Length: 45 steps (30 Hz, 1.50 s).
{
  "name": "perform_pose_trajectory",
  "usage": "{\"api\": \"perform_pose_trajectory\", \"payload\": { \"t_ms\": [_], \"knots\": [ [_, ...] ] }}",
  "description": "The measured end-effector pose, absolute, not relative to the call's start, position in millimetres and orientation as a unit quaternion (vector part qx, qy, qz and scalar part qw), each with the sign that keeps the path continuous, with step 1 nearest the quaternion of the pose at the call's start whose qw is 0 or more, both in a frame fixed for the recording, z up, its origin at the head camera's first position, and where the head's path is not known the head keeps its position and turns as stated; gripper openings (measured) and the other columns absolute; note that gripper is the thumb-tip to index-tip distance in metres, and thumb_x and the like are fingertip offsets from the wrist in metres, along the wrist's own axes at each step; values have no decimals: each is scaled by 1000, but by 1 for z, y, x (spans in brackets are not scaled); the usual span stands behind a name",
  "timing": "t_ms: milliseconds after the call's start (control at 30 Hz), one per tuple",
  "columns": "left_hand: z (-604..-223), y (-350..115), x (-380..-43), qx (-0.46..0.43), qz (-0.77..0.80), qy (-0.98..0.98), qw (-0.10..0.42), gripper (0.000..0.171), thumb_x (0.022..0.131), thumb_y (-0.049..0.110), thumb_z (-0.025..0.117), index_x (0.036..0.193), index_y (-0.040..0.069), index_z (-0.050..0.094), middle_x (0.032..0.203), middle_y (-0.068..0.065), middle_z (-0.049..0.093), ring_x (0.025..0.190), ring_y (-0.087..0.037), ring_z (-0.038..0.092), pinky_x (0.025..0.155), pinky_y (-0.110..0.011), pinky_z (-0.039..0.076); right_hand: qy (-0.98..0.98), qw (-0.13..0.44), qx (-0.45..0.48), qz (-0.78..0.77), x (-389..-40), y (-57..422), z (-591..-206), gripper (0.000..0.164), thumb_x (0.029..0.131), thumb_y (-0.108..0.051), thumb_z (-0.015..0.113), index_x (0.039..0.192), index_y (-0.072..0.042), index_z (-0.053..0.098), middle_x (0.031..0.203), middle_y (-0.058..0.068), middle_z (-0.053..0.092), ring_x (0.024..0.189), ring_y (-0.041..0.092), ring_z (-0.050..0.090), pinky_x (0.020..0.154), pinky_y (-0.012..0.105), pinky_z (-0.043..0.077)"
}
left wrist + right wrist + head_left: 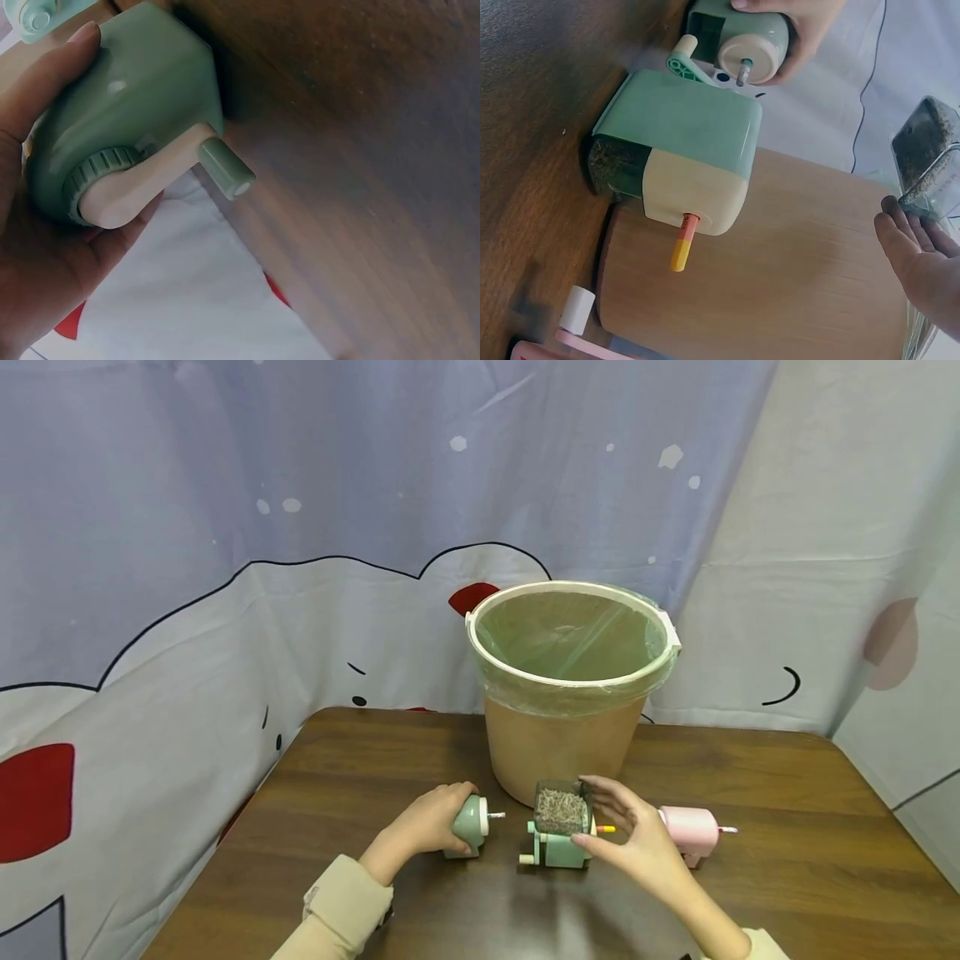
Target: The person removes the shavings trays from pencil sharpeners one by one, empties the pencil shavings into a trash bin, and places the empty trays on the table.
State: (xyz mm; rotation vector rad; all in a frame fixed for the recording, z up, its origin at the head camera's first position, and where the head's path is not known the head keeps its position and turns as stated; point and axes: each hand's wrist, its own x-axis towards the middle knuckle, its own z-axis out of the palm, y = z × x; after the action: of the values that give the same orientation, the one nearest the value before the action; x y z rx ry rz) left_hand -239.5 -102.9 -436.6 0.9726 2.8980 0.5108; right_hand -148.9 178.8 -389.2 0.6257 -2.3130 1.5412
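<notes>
Green sharpener [471, 823] sits gripped in the left hand [429, 822] on the worktop [787, 860]; right hand [633, 839] holds the shavings drawer [561, 810] near the lined bin [570, 681], likely mid-emptying; tipping it in comes next.

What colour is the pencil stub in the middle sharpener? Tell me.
Orange and yellow pencil stub, clearest in the right wrist view.
</notes>
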Motion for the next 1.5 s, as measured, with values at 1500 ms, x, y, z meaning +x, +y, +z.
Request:
{"api": "perform_pose_trajectory", "payload": {
  "t_ms": [1500],
  "knots": [
    [-228,-59,-334,99,219,959,-149,47,92,34,55,125,1,49,112,-17,64,101,-36,62,85,-43,50,-758,165,242,583,-146,170,-361,59,71,11,73,125,7,51,119,-19,58,105,-4,57,93,11,44]
  ]
}}
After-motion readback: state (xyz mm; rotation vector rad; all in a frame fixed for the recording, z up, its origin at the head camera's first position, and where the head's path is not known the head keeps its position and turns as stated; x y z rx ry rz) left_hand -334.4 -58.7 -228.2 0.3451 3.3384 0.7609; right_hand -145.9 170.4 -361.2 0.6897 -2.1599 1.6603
